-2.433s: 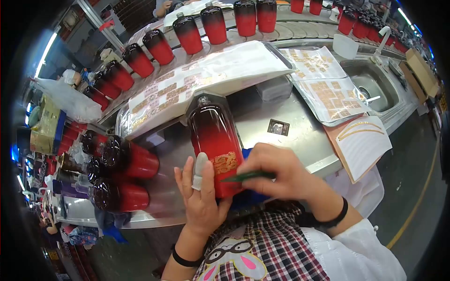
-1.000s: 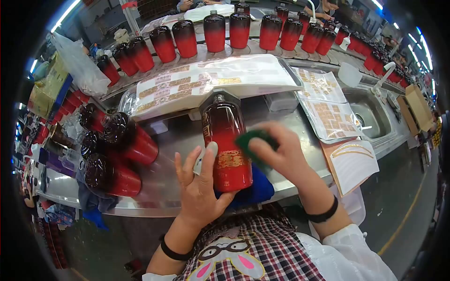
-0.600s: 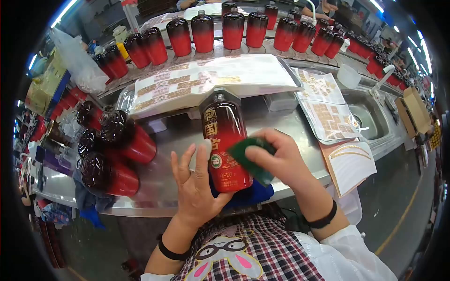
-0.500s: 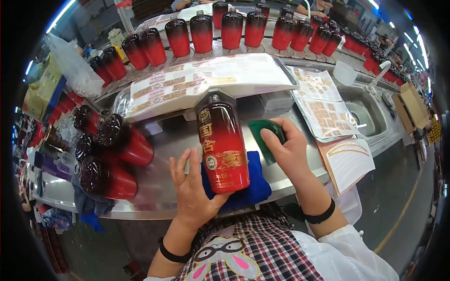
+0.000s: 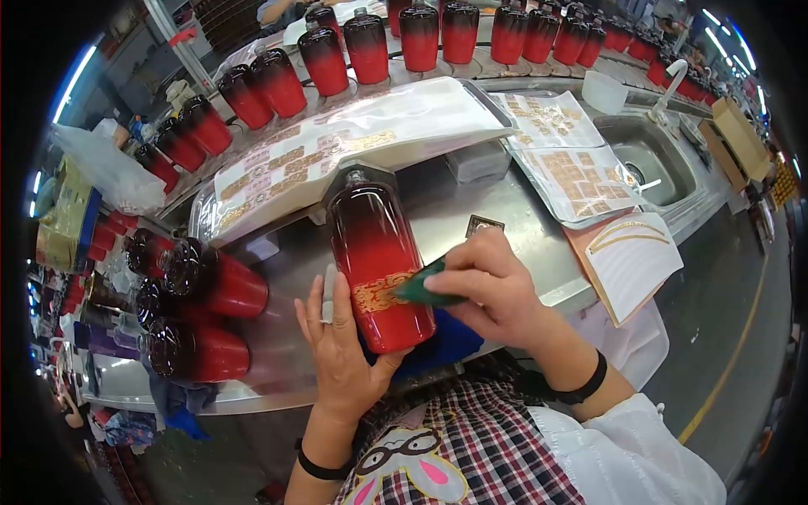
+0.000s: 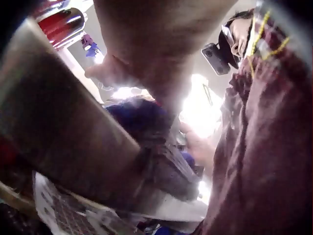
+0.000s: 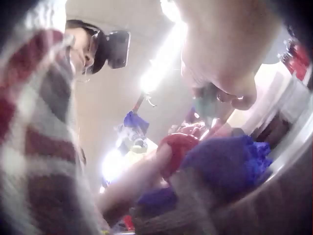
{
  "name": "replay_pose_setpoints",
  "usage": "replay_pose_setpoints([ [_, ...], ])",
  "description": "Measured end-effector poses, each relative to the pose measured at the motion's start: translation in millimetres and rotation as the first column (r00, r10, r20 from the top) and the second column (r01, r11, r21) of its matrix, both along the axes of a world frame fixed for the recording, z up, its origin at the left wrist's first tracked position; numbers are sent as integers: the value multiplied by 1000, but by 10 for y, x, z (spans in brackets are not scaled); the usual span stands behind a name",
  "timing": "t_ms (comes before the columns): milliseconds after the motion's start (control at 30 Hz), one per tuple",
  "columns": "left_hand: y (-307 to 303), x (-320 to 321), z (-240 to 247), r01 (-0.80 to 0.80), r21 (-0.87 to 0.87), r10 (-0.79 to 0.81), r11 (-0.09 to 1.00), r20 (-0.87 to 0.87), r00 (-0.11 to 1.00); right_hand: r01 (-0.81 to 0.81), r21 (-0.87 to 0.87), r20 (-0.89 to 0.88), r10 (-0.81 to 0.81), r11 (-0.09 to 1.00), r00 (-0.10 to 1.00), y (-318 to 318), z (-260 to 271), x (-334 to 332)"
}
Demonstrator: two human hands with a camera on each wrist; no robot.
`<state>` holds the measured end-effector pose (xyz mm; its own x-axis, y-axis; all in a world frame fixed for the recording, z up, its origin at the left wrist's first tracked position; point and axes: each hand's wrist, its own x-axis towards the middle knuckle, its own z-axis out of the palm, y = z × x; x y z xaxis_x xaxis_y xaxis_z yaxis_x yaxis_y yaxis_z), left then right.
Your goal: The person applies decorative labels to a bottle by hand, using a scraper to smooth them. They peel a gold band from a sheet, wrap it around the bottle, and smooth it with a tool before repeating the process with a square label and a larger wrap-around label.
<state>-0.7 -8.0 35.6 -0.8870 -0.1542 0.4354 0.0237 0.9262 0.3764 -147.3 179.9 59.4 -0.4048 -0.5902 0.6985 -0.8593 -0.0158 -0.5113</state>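
Note:
A red bottle [image 5: 379, 252], black toward its neck, lies in front of me in the head view, its neck end at a notched holder [image 5: 358, 175]. A gold patterned band [image 5: 380, 292] crosses its lower body. My left hand [image 5: 341, 349] rests along the lower left side and base, fingers straight, one in a whitish finger cot [image 5: 329, 295]. With thumb and fingers, my right hand [image 5: 492, 290] grips a green scraper [image 5: 427, 286], its edge at the gold band. A blue cloth [image 5: 446, 341] shows below the bottle; in the right wrist view the cloth [image 7: 225, 164] sits beside its red base [image 7: 178, 152].
Several bottles [image 5: 202, 349] lie at the left; others [image 5: 418, 38] stand along the conveyor behind. A tray with decal sheets [image 5: 295, 160] lies behind the holder, more sheets [image 5: 581, 172] to the right beside a sink [image 5: 644, 160]. A small dark decal [image 5: 484, 224] is near my right hand.
The bottle has rolled: gold characters and a round green-white seal seen earlier are out of view. My right hand has brought the scraper from off the bottle's right side onto the gold band.

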Motion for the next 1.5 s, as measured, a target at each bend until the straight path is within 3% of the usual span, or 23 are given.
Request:
replay_pose_setpoints([
  [33, -10, 7, -14, 5, 1, -5, 1000, 9, 1000, -44, 47, -67, 47, 998, 997, 52, -8, -4],
  [167, -15, 17, -37, 2, -19, -1, 1000, 45, 999, -125, 67, 20, 123, 990, 992, 204, -119, -9],
  [267, -16, 5, -23, 6, -11, -6, 1000, 39, 999, -104, -10, 40, 104, 995, 994, 179, -73, 1],
  [400, -22, 6, -33, 10, -9, -10, 1000, 32, 999, -75, 21, -128, 77, 997, 989, 92, -67, 7],
  [633, -16, -3, -65, 16, 2, -16, 1000, 17, 1000, -9, 36, -161, 15, 999, 987, 175, -194, 120],
  [733, -22, -3, -56, 15, -7, -14, 1000, 11, 1000, -44, 56, -63, 48, 997, 997, 256, -111, 83],
  [800, -17, -3, -62, 21, 0, -21, 1000, 2, 1000, -26, 6, 329, 23, 1000, 944, 195, 25, 187],
  [867, -1, -3, -47, 19, 19, -19, 1000, 6, 1000, -5, -59, 624, 41, 998, 781, 24, 142, 262],
  [1000, -9, 0, -46, 19, 20, -19, 1000, 16, 1000, 27, -25, 633, -5, 999, 774, -248, 16, 214],
  [1033, -15, 3, -51, 25, 25, -25, 999, 13, 1000, 40, 36, 706, -54, 999, 707, -207, -24, 166],
  [1100, -7, -12, -75, 28, 41, -28, 999, -3, 1000, 99, -40, 820, -24, 994, 572, -168, -232, 93],
  [1133, -4, -18, -78, 28, 54, -28, 998, -1, 1000, 137, -20, 807, -64, 990, 587, -122, -270, 80],
  [1267, -21, -21, -111, 31, 101, -28, 994, -29, 999, 153, -48, 888, -28, 987, 459, -75, -99, 110],
  [1367, -31, 6, -121, 23, 117, -19, 993, -35, 999, -60, -57, 807, 82, 997, 585, -149, 37, 141],
  [1500, -45, -14, 187, 13, -108, -14, 994, -3, 1000, 224, 17, 745, -162, 974, 647, -76, -231, -33],
])
